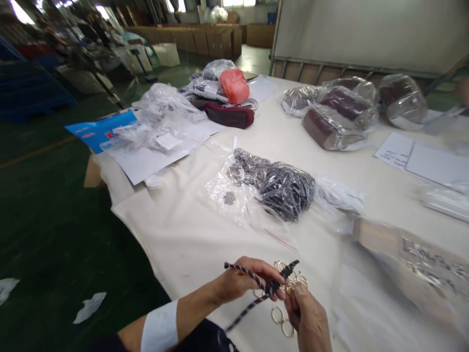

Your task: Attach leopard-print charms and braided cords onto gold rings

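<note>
- Left hand [244,281] gripped the striped cord [271,287] above the bench [176,234].
- Right hand [309,313] was pinched beside it (hold unclear).
- A slack grip could have dropped cord among gold rings [282,321].

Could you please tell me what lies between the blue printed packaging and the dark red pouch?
Crumpled clear plastic, over flat white sheeting, lies between them in the head view.

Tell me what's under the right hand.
Gold-colored rings lie on the off-white table beside and beyond the right hand; the hand itself covers whatever is directly beneath.
</note>
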`<state>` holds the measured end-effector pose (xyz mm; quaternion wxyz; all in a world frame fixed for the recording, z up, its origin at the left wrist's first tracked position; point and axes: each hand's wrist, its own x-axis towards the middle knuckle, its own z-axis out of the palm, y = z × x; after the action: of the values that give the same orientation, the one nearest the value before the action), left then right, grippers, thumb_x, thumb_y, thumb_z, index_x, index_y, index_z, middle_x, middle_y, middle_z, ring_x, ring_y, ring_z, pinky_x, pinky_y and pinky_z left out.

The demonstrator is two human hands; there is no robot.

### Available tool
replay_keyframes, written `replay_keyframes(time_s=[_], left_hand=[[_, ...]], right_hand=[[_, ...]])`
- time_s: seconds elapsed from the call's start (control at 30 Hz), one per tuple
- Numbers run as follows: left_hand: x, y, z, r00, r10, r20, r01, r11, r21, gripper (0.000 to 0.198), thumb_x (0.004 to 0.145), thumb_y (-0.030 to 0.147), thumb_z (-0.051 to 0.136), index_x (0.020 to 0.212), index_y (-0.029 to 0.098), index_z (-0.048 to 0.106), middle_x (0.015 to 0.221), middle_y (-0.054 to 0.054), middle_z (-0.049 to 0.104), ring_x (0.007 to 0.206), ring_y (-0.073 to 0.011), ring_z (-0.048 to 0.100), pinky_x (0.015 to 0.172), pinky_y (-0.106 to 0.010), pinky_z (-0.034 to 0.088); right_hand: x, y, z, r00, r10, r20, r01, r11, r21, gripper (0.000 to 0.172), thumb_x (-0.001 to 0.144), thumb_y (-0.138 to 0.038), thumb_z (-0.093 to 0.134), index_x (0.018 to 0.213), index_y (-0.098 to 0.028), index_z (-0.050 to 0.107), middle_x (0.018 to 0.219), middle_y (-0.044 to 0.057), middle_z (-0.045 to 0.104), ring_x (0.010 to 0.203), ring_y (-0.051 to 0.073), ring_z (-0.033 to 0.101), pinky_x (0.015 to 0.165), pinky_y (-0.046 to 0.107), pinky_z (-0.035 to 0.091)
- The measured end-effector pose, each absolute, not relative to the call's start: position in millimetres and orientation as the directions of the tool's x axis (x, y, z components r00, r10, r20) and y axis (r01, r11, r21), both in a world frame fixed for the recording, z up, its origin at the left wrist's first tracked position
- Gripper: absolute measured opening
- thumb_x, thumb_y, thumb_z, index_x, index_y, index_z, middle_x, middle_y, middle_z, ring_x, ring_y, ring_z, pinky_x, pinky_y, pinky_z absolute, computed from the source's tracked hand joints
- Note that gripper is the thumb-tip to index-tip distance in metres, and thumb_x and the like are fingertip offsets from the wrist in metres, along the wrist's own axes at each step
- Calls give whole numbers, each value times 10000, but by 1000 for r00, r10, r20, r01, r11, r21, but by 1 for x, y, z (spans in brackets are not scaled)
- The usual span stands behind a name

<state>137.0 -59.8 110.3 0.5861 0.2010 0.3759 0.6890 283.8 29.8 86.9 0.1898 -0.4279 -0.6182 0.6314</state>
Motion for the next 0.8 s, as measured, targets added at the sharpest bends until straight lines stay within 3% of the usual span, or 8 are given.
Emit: replay_keyframes(time_s=[0.13,0.2,0.3,0.37,0.47,0.6,0.73,0.8], left_hand=[[154,-66,115,-276,885,-376,-715,72,695,352,719,413,679,694,115,495,663,-75,656,505,-164,639,438,-219,492],[158,-66,120,-252,874,-416,-689,141,711,355,703,378,711,745,148,444,571,-13,622,398,-131,585,345,-165,424],[162,-67,126,-168,907,-385,-645,194,739,371,746,378,672,982,170,475,596,21,609,364,-111,561,317,-148,406],[166,-69,127,-149,913,-380,-592,225,774,404,772,379,635,1092,169,508,644,20,600,373,-89,559,329,-141,415],[172,-72,127,-214,904,-370,-423,255,869,321,799,331,586,1057,142,615,756,-19,597,409,-44,553,368,-119,424],[176,-75,130,-296,933,-203,-119,175,977,287,799,223,546,1051,157,667,954,-82,606,560,-75,608,434,-139,457],[171,-75,136,-287,953,94,210,-33,977,289,778,115,520,1014,125,685,885,-98,667,807,-154,628,734,-240,519],[167,-75,136,-247,954,172,328,-85,941,293,769,88,499,992,113,687,862,-100,669,835,-157,614,786,-244,499]], right_hand=[[294,26,111,-621,715,-321,394,-68,-916,441,845,-553,428,580,-202,412,554,-25,403,539,129,367,498,252,272],[300,23,116,-653,717,-243,386,38,-922,431,851,-532,421,573,-203,407,547,-26,395,536,134,362,518,268,253],[307,17,118,-667,725,-170,358,112,-927,405,852,-507,424,586,-202,420,546,-29,396,525,134,366,534,274,258],[310,16,117,-667,719,-196,340,59,-939,407,836,-519,446,584,-200,436,547,-26,406,530,133,374,535,272,263],[310,16,116,-647,668,-367,294,-225,-929,425,776,-541,522,544,-202,411,515,-27,391,505,120,348,494,259,254],[305,17,119,-631,597,-496,272,-428,-862,461,758,-539,532,537,-223,280,474,-71,260,432,78,240,434,235,198],[301,18,125,-652,479,-588,310,-540,-783,457,796,-515,484,534,-220,253,450,-79,233,411,59,164,422,227,100],[301,18,124,-655,459,-600,342,-528,-777,440,813,-501,454,531,-222,264,448,-75,245,410,63,147,414,231,104]])
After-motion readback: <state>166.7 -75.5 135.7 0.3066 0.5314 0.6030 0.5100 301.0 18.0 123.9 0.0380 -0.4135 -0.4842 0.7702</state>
